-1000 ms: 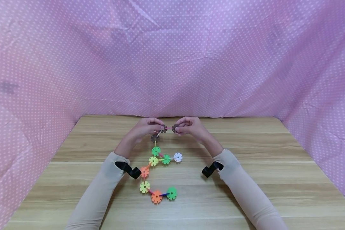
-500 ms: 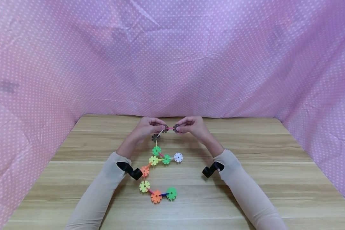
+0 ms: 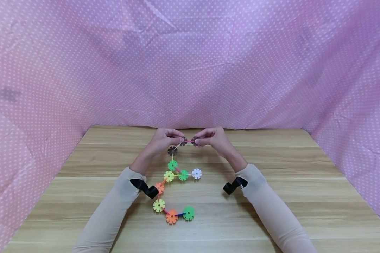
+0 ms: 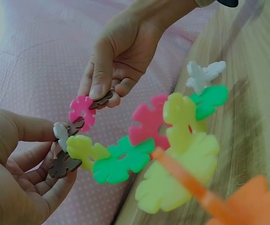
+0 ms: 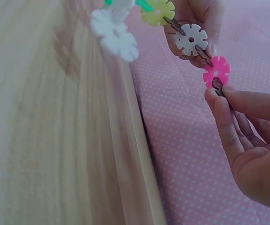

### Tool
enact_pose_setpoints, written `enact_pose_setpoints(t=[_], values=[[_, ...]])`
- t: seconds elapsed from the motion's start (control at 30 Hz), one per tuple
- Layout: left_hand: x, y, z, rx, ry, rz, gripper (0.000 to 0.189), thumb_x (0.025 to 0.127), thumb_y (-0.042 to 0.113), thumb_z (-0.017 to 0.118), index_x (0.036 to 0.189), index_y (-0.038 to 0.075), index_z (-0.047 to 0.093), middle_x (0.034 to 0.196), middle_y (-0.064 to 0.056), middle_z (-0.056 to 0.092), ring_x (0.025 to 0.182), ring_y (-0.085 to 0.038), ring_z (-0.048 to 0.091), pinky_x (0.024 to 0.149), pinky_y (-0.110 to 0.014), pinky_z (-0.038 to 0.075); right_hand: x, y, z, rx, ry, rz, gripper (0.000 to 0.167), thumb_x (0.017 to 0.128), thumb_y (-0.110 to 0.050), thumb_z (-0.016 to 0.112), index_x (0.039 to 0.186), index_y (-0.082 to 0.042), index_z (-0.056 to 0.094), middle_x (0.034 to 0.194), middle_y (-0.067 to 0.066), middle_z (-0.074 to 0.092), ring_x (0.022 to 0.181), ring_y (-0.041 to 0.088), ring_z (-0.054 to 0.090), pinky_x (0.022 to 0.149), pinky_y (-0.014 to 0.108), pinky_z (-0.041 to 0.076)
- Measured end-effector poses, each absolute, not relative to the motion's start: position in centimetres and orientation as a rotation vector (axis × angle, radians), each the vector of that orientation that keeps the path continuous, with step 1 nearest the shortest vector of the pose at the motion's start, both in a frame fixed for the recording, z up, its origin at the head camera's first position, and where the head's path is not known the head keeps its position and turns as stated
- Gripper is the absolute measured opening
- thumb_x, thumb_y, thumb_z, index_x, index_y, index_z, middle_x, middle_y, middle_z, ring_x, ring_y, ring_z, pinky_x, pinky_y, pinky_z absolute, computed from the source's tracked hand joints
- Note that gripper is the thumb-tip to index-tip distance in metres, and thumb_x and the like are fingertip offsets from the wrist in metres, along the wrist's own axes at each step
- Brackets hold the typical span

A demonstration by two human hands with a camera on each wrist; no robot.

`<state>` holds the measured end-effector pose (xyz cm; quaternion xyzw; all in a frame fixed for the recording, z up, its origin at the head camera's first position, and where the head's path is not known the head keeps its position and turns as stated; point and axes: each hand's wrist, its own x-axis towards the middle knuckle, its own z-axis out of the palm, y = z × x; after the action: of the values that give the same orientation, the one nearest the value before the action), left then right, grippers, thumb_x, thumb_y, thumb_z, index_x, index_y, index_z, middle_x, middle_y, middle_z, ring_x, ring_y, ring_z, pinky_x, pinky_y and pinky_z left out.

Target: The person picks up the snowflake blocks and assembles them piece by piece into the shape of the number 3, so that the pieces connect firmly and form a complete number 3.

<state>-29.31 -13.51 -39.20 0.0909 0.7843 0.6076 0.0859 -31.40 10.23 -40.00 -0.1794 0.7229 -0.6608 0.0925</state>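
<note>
In the head view my left hand (image 3: 165, 140) pinches a brown notched snowflake disc (image 3: 184, 141) near the table's far edge. Facing it, my right hand (image 3: 214, 138) pinches the brown disc (image 5: 218, 84) at the end of the chain between thumb and fingers. A pink disc (image 5: 224, 68) slotted edge-on joins these two. A white disc (image 5: 184, 40) links the left-held one to another brown disc (image 4: 63, 165). From there the chain runs towards me through a yellow disc (image 4: 81, 147) and a green disc (image 4: 111, 168). My fingers partly hide both held discs.
The linked figure branches at a yellow disc (image 3: 169, 173) to a white disc (image 3: 196, 170) on the right. Its lower part curves past an orange disc (image 3: 172, 221) to a green end disc (image 3: 188, 218). Pink dotted cloth (image 3: 190, 70) hangs behind the wooden table (image 3: 288, 196).
Both hands have shifted slightly to the right with the brown discs they hold. The upper chain has followed a little, while the lower discs have hardly moved.
</note>
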Motion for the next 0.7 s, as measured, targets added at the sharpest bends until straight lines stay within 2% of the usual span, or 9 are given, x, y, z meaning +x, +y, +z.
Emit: enact_pose_setpoints(t=[0.23, 0.33, 0.53, 0.7], values=[[-29.3, -13.3, -39.3, 0.255, 2.34, 1.848, 0.022, 0.094, 0.006, 0.07, 0.113, -0.004, 0.071, 0.103, -0.014, 0.076, 0.085, -0.012, 0.069, 0.077, -0.023, 0.058, -31.5, 10.1, -40.0, -0.505, 2.144, -1.984, 0.025, 0.085, 0.01, 0.074, 0.108, 0.017, 0.068, 0.079, -0.001, 0.077, 0.069, 0.015, 0.074, 0.079, 0.051, 0.063], [-29.3, -13.3, -39.5, 0.253, 2.327, 1.861, 0.021, 0.094, 0.006, 0.07, 0.113, -0.003, 0.072, 0.101, -0.011, 0.076, 0.085, -0.011, 0.069, 0.076, -0.023, 0.058, -31.6, 10.2, -40.1, -0.511, 2.132, -1.984, 0.025, 0.085, 0.01, 0.074, 0.108, 0.017, 0.068, 0.08, 0.0, 0.077, 0.07, 0.015, 0.075, 0.081, 0.052, 0.062], [-29.3, -13.5, -39.0, 0.234, 2.268, 1.861, 0.022, 0.096, 0.012, 0.069, 0.115, 0.0, 0.071, 0.096, -0.001, 0.075, 0.086, -0.013, 0.066, 0.079, -0.025, 0.056, -32.0, 10.8, -40.0, -0.53, 2.067, -1.975, 0.025, 0.087, 0.007, 0.073, 0.111, 0.014, 0.069, 0.086, 0.001, 0.078, 0.075, 0.015, 0.075, 0.08, 0.043, 0.064], [-29.3, -13.8, -38.6, 0.226, 2.224, 1.81, 0.025, 0.095, 0.013, 0.071, 0.117, 0.002, 0.071, 0.097, 0.001, 0.073, 0.089, -0.016, 0.066, 0.082, -0.03, 0.055, -31.9, 11.4, -39.7, -0.55, 2.076, -1.875, 0.025, 0.091, 0.003, 0.072, 0.114, 0.01, 0.069, 0.09, 0.003, 0.078, 0.081, 0.017, 0.076, 0.092, 0.055, 0.058]])
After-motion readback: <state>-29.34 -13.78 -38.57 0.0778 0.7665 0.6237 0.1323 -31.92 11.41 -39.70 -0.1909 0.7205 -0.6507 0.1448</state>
